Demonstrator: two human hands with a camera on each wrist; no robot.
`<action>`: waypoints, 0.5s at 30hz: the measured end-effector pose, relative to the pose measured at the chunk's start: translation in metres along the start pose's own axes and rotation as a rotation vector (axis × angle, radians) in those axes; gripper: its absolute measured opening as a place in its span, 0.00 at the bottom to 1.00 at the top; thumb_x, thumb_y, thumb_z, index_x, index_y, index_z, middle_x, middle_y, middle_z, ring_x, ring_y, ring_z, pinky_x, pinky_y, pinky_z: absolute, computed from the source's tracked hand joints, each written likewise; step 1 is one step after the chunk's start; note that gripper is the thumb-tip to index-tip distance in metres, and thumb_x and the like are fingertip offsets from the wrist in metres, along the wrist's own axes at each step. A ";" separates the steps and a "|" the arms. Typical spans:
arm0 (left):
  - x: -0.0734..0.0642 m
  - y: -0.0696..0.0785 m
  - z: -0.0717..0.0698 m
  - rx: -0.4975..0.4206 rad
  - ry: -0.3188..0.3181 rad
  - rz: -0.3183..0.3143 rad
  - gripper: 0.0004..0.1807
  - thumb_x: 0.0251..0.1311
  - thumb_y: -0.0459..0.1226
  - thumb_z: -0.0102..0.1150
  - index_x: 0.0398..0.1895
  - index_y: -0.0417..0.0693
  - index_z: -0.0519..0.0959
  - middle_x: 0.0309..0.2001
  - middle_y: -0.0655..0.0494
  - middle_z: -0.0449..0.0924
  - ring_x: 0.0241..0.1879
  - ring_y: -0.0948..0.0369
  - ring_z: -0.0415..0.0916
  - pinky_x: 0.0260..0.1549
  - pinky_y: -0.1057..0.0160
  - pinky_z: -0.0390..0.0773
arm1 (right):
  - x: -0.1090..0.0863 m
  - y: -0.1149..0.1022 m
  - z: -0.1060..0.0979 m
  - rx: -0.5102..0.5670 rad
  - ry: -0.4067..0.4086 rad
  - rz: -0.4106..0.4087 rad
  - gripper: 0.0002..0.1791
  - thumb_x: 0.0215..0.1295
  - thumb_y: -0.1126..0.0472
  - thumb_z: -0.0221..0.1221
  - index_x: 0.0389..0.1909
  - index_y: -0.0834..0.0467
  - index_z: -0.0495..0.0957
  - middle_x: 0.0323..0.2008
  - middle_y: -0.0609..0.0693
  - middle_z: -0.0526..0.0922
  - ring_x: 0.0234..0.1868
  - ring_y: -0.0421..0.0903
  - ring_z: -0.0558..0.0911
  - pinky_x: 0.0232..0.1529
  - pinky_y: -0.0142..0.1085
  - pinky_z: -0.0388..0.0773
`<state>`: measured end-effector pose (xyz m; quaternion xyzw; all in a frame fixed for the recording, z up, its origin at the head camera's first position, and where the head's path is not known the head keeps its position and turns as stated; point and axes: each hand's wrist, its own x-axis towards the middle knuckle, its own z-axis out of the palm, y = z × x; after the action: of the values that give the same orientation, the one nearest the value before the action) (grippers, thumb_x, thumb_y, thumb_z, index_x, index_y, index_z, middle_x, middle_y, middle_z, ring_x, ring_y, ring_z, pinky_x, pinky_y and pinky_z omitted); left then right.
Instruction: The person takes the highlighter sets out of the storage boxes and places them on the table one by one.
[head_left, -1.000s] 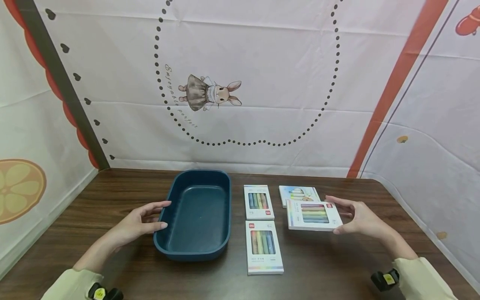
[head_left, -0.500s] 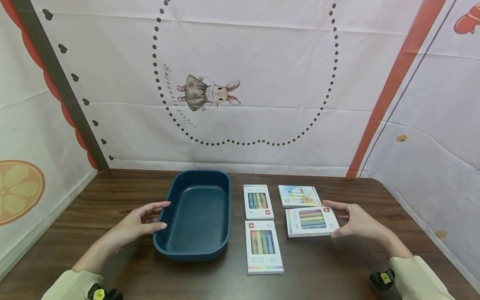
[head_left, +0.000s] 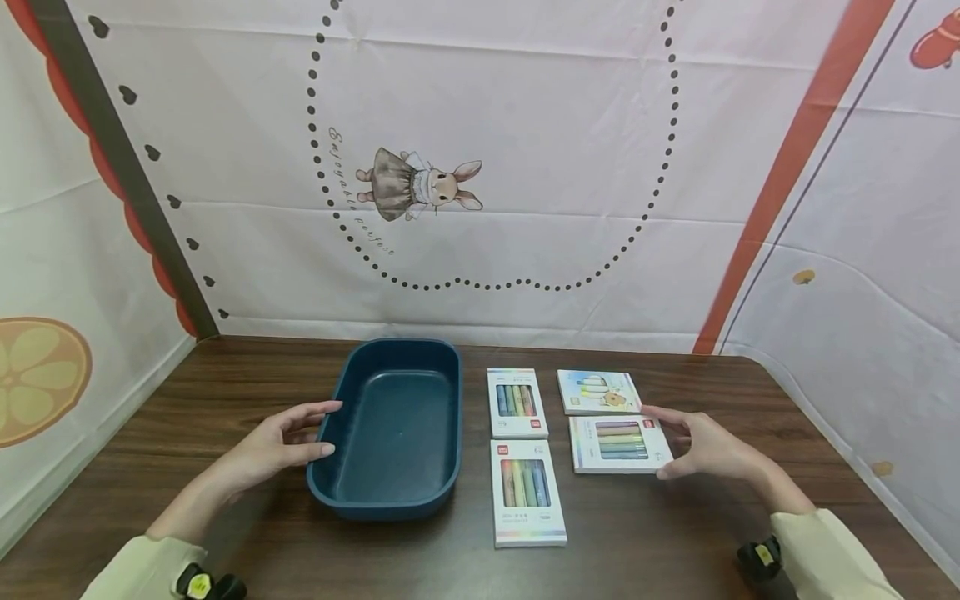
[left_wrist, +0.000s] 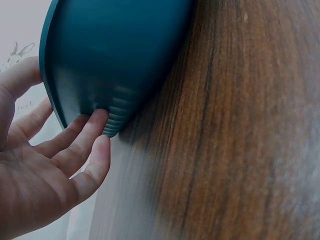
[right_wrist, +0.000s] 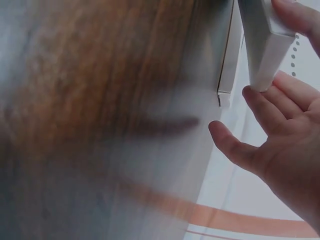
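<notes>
My left hand (head_left: 273, 446) holds the left wall of a dark blue plastic bin (head_left: 447, 450). In the left wrist view, the thumb is over the rim of the bin (left_wrist: 115, 50) and several fingertips touch its ribbed outer side. My right hand (head_left: 712, 454) pinches the right end of a flat white box of coloured pens (head_left: 585, 446), thumb on the near corner, fingers on the far one. In the right wrist view, the end of this box (right_wrist: 272, 60) is between thumb and fingers; the little finger is apart. A white box with a bear picture (head_left: 597, 392) lies just behind it.
Two more white pen boxes lie in a column right of the bin, the far box (head_left: 517, 423) end to end with the near box (head_left: 529, 525). All stand on a dark wood table (head_left: 645, 542). A printed white cloth (head_left: 525, 125) rises behind the table's back edge.
The box in my right hand has come down and slightly toward me, from overlapping the bear-picture box to lying level in front of it. The left hand and bin have stayed put.
</notes>
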<state>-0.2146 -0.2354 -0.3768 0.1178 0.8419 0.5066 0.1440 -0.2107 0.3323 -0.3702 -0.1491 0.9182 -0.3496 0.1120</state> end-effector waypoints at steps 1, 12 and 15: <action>0.000 0.000 0.000 0.000 0.000 0.003 0.36 0.56 0.44 0.59 0.66 0.47 0.58 0.64 0.35 0.56 0.61 0.37 0.58 0.47 0.50 0.75 | 0.000 0.000 0.001 -0.003 -0.003 0.004 0.50 0.38 0.58 0.72 0.64 0.65 0.58 0.59 0.68 0.66 0.59 0.68 0.65 0.51 0.56 0.70; 0.000 0.000 0.000 0.016 0.001 0.006 0.35 0.56 0.44 0.59 0.66 0.47 0.58 0.65 0.36 0.57 0.61 0.37 0.57 0.47 0.49 0.75 | 0.005 -0.004 0.007 -0.111 0.014 0.045 0.49 0.36 0.55 0.72 0.63 0.63 0.62 0.60 0.69 0.65 0.59 0.69 0.65 0.51 0.61 0.66; 0.000 -0.001 -0.001 0.018 -0.002 0.006 0.35 0.56 0.44 0.59 0.66 0.47 0.58 0.65 0.36 0.57 0.62 0.37 0.57 0.48 0.49 0.74 | 0.007 -0.004 0.007 -0.125 0.023 0.043 0.47 0.38 0.56 0.72 0.62 0.64 0.62 0.60 0.69 0.65 0.59 0.68 0.65 0.52 0.61 0.65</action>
<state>-0.2150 -0.2363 -0.3774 0.1222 0.8459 0.4993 0.1420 -0.2145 0.3231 -0.3731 -0.1318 0.9425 -0.2906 0.0992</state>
